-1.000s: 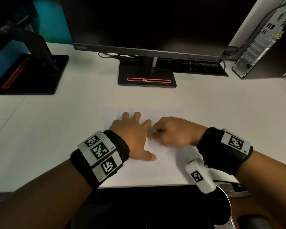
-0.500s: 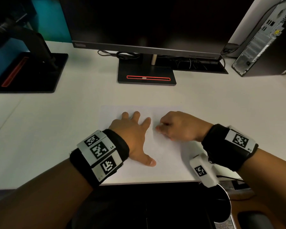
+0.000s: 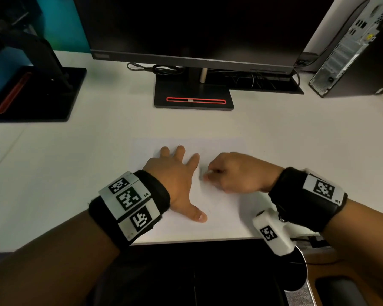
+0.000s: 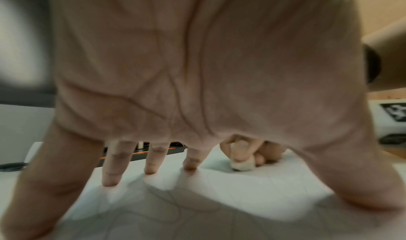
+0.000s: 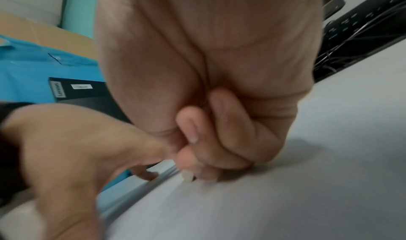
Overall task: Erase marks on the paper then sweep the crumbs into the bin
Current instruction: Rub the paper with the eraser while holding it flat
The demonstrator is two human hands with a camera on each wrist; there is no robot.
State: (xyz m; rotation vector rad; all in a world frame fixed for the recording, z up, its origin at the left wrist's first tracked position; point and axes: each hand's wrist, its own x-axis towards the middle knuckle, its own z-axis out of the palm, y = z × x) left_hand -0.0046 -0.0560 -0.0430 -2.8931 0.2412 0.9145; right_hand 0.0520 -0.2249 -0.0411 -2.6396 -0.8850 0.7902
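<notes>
Currently the left hand (image 3: 175,180) lies flat with fingers spread, pressing the paper (image 3: 221,208) onto the white table (image 3: 97,151). Just beside it, the right hand (image 3: 237,173) is curled tight around a small pale eraser (image 4: 242,164), whose tip touches the paper. Faint pencil lines (image 4: 167,197) show on the sheet beneath the left palm.

1 paper (image 3: 221,208), 1 eraser (image 4: 242,165), 2 hands, 2 monitor stands, 1 PC tower (image 3: 349,51).
</notes>
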